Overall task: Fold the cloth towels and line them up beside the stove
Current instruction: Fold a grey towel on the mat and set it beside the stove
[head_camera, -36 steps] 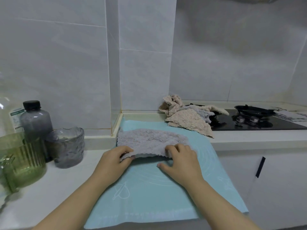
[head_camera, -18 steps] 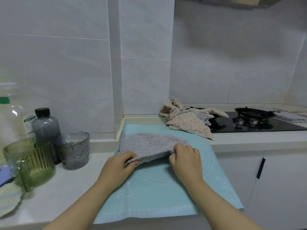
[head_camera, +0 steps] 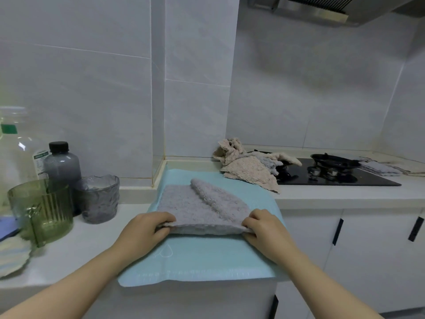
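Note:
A grey-lilac towel (head_camera: 195, 208) lies on a light blue mat (head_camera: 207, 256) on the counter, its far right corner folded over on top. My left hand (head_camera: 145, 229) pinches the towel's near left corner. My right hand (head_camera: 264, 226) pinches its near right corner, and the near edge is lifted slightly off the mat. A crumpled heap of beige and grey towels (head_camera: 248, 166) rests at the left edge of the black stove (head_camera: 333, 178). Folded towels (head_camera: 381, 168) lie to the right of the stove.
Left of the mat stand a green ribbed glass (head_camera: 43, 208), a grey textured glass (head_camera: 99, 199), a dark-capped grey bottle (head_camera: 62, 164) and a large clear bottle (head_camera: 13, 146). A striped round item (head_camera: 11, 256) lies at the far left. White cabinets (head_camera: 368, 249) run below the counter.
Both hands have drawn the towel's near edge toward me and spread apart to its corners. The far right part of the towel now lies folded over.

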